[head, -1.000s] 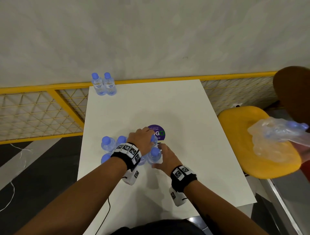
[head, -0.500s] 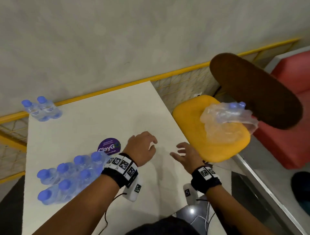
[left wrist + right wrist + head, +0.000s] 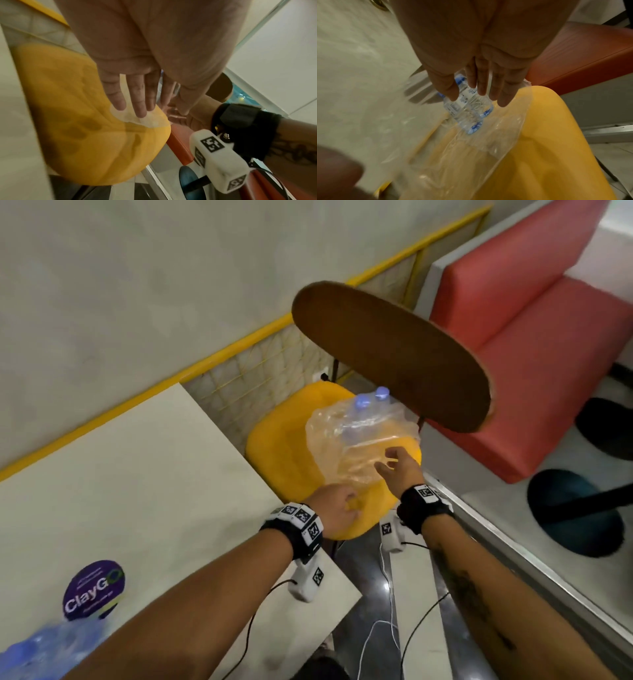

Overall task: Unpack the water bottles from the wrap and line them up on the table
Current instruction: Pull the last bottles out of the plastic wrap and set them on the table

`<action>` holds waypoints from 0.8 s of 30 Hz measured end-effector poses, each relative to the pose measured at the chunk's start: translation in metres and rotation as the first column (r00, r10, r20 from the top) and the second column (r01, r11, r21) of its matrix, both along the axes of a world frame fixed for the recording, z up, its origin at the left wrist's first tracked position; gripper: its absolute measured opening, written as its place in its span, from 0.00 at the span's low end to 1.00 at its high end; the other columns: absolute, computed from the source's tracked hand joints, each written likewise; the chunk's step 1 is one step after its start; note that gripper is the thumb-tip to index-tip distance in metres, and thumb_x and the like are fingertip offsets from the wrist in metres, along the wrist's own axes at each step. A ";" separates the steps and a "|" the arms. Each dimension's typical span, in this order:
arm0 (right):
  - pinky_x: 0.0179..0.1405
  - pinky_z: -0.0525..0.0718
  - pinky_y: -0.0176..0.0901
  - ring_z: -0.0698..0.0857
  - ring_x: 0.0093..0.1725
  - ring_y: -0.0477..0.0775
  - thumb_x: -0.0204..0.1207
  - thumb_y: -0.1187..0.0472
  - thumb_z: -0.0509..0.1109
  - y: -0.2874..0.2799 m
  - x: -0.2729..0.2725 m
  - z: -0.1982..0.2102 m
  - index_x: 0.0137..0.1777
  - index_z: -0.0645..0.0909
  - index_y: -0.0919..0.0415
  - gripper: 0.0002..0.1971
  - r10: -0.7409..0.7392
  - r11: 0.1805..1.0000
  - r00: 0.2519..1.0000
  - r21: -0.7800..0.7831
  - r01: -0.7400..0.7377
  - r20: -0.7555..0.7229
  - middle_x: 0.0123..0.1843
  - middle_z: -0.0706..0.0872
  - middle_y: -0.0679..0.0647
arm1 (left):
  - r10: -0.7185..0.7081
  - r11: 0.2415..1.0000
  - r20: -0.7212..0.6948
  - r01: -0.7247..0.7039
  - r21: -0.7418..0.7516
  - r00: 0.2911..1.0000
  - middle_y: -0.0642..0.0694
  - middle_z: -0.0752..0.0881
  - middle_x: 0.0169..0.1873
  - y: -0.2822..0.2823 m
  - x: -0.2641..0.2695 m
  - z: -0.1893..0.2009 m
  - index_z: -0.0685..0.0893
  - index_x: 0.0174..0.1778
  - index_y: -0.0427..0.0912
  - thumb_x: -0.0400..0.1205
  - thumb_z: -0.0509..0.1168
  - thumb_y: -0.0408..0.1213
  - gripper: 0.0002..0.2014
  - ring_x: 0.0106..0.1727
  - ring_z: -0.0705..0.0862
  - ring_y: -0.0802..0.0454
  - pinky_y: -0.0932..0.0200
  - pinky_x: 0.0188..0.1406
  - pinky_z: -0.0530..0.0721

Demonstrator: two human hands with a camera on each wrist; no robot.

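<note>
A crumpled clear plastic wrap [image 3: 359,450] lies on a yellow chair seat [image 3: 284,446] to the right of the white table [image 3: 137,491]. Two blue-capped water bottles [image 3: 368,405] lie inside its far end, close under my right hand [image 3: 479,94] in the right wrist view [image 3: 467,108]. My right hand [image 3: 394,465] hovers over the wrap with fingers spread and holds nothing. My left hand [image 3: 337,506] reaches the wrap's near edge [image 3: 145,120] with straight fingers [image 3: 140,108]. Several unpacked bottles [image 3: 37,652] show blurred at the table's near left corner.
The chair's brown wooden backrest [image 3: 394,354] overhangs the seat just behind the bottles. A red bench [image 3: 531,354] and dark table bases [image 3: 575,508] stand to the right. A yellow mesh railing [image 3: 239,344] runs behind the table. A purple sticker [image 3: 94,589] marks the tabletop.
My view has swung right from the table to the chair. Both hands have left the cluster of bottles on the table and reached out over the wrap on the seat.
</note>
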State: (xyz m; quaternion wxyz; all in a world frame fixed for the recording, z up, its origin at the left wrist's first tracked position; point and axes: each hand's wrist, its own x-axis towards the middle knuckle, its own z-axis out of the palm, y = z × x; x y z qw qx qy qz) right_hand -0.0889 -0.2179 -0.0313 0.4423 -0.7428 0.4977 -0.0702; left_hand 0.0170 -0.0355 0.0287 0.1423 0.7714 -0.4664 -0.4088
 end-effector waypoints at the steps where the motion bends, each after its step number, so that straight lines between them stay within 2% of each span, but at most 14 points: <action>1: 0.60 0.84 0.55 0.81 0.67 0.56 0.79 0.53 0.73 -0.012 0.005 -0.004 0.72 0.72 0.56 0.23 0.002 1.000 1.000 0.003 -0.002 -0.013 0.72 0.79 0.53 | 0.004 1.000 0.002 -0.004 -0.002 1.000 0.43 0.81 0.73 -0.016 0.000 -0.002 0.76 0.77 0.44 0.84 0.69 0.48 0.26 0.69 0.83 0.42 0.49 0.67 0.81; 4: 0.65 0.82 0.55 0.80 0.69 0.58 0.77 0.52 0.74 -0.041 0.023 -0.017 0.78 0.67 0.57 0.32 0.014 0.999 0.998 -0.030 -0.016 -0.065 0.72 0.79 0.56 | 0.055 0.997 0.041 -0.053 -0.055 0.998 0.42 0.79 0.75 -0.058 0.007 -0.014 0.71 0.81 0.47 0.83 0.68 0.48 0.29 0.71 0.82 0.41 0.43 0.68 0.82; 6: 0.65 0.79 0.47 0.81 0.63 0.55 0.77 0.55 0.73 -0.054 0.032 -0.022 0.82 0.63 0.55 0.35 0.025 0.999 0.997 -0.029 -0.027 -0.076 0.66 0.80 0.53 | 0.096 0.990 0.025 -0.093 -0.108 0.995 0.47 0.83 0.71 -0.083 0.015 -0.020 0.75 0.78 0.53 0.80 0.67 0.46 0.27 0.68 0.85 0.44 0.44 0.66 0.85; 8: 0.63 0.81 0.48 0.82 0.57 0.55 0.78 0.55 0.72 -0.066 0.041 -0.030 0.76 0.70 0.55 0.27 0.025 0.999 0.994 0.022 -0.023 -0.106 0.60 0.82 0.52 | 0.129 0.990 0.055 -0.125 -0.066 0.990 0.46 0.89 0.62 -0.103 0.026 -0.029 0.82 0.70 0.52 0.81 0.65 0.46 0.20 0.58 0.88 0.43 0.46 0.58 0.88; 10: 0.61 0.84 0.54 0.85 0.56 0.61 0.77 0.51 0.71 -0.073 0.048 -0.033 0.60 0.78 0.56 0.15 0.039 0.996 0.984 0.081 -0.025 -0.175 0.58 0.86 0.59 | 0.163 0.985 0.100 -0.168 0.038 0.982 0.42 0.90 0.50 -0.121 0.037 -0.038 0.85 0.65 0.47 0.86 0.60 0.49 0.17 0.49 0.88 0.40 0.47 0.52 0.87; 11: 0.59 0.84 0.52 0.85 0.56 0.59 0.77 0.49 0.71 -0.076 0.052 -0.037 0.59 0.79 0.54 0.15 0.040 0.994 0.981 0.105 -0.021 -0.189 0.60 0.86 0.58 | 0.196 0.974 0.098 -0.206 0.100 0.976 0.42 0.88 0.44 -0.126 0.044 -0.044 0.84 0.66 0.46 0.87 0.58 0.52 0.19 0.46 0.87 0.40 0.48 0.48 0.86; 12: 0.57 0.85 0.51 0.85 0.55 0.56 0.75 0.45 0.71 -0.079 0.056 -0.040 0.66 0.78 0.52 0.22 0.020 0.989 0.987 0.151 0.004 -0.157 0.62 0.85 0.54 | 0.232 0.962 0.082 -0.241 0.131 0.969 0.44 0.88 0.42 -0.130 0.049 -0.048 0.81 0.70 0.49 0.85 0.56 0.57 0.23 0.44 0.87 0.41 0.50 0.46 0.85; 14: 0.48 0.90 0.54 0.88 0.51 0.56 0.66 0.32 0.70 -0.087 0.057 -0.058 0.72 0.71 0.38 0.34 -0.005 0.980 0.989 0.196 0.035 -0.149 0.58 0.86 0.46 | 0.291 0.939 0.033 -0.292 0.182 0.956 0.44 0.89 0.52 -0.138 0.060 -0.061 0.75 0.75 0.62 0.79 0.53 0.69 0.30 0.48 0.88 0.39 0.47 0.52 0.86; 16: 0.41 0.91 0.66 0.91 0.43 0.63 0.61 0.26 0.68 -0.098 0.052 -0.087 0.71 0.70 0.29 0.35 0.020 0.972 0.972 0.232 0.035 -0.233 0.53 0.87 0.48 | 0.301 0.930 -0.003 -0.293 0.222 0.954 0.43 0.85 0.66 -0.141 0.068 -0.067 0.72 0.77 0.68 0.78 0.55 0.73 0.32 0.60 0.85 0.34 0.40 0.63 0.83; 18: 0.46 0.91 0.65 0.89 0.48 0.67 0.73 0.41 0.69 -0.097 0.052 -0.076 0.78 0.63 0.30 0.33 0.078 0.958 0.927 0.285 0.033 -0.368 0.62 0.85 0.52 | 0.358 0.910 -0.011 -0.346 0.226 0.934 0.49 0.83 0.64 -0.143 0.078 -0.069 0.71 0.76 0.70 0.74 0.57 0.75 0.33 0.61 0.84 0.34 0.38 0.63 0.83; 20: 0.47 0.89 0.60 0.87 0.51 0.68 0.79 0.62 0.66 -0.094 0.052 -0.058 0.84 0.58 0.42 0.35 0.162 0.964 0.871 0.262 -0.039 -0.464 0.64 0.84 0.61 | 0.358 0.911 -0.027 -0.342 0.231 0.933 0.49 0.84 0.62 -0.147 0.085 -0.071 0.74 0.74 0.68 0.75 0.58 0.73 0.31 0.57 0.84 0.37 0.40 0.60 0.84; 21: 0.46 0.89 0.58 0.88 0.50 0.68 0.80 0.66 0.65 -0.098 0.052 -0.059 0.83 0.60 0.46 0.34 0.174 0.963 0.871 0.265 -0.053 -0.460 0.60 0.86 0.65 | 0.356 0.906 -0.027 -0.338 0.256 0.934 0.46 0.86 0.60 -0.149 0.088 -0.074 0.77 0.72 0.66 0.74 0.59 0.73 0.31 0.55 0.85 0.38 0.42 0.56 0.85; 22: 0.48 0.90 0.62 0.88 0.49 0.69 0.80 0.66 0.65 -0.101 0.055 -0.057 0.83 0.62 0.47 0.32 0.169 0.958 0.881 0.285 -0.041 -0.442 0.57 0.86 0.67 | 0.387 0.891 -0.039 -0.362 0.272 0.921 0.44 0.88 0.56 -0.151 0.089 -0.072 0.80 0.68 0.65 0.71 0.60 0.76 0.32 0.51 0.87 0.38 0.43 0.50 0.87; 24: 0.45 0.90 0.68 0.89 0.46 0.70 0.81 0.59 0.66 -0.110 0.059 -0.070 0.79 0.67 0.44 0.27 0.102 0.960 0.911 0.280 0.015 -0.400 0.53 0.87 0.64 | 0.457 0.857 -0.032 -0.430 0.284 0.889 0.40 0.91 0.45 -0.160 0.101 -0.102 0.83 0.59 0.66 0.62 0.60 0.85 0.37 0.41 0.92 0.36 0.41 0.41 0.90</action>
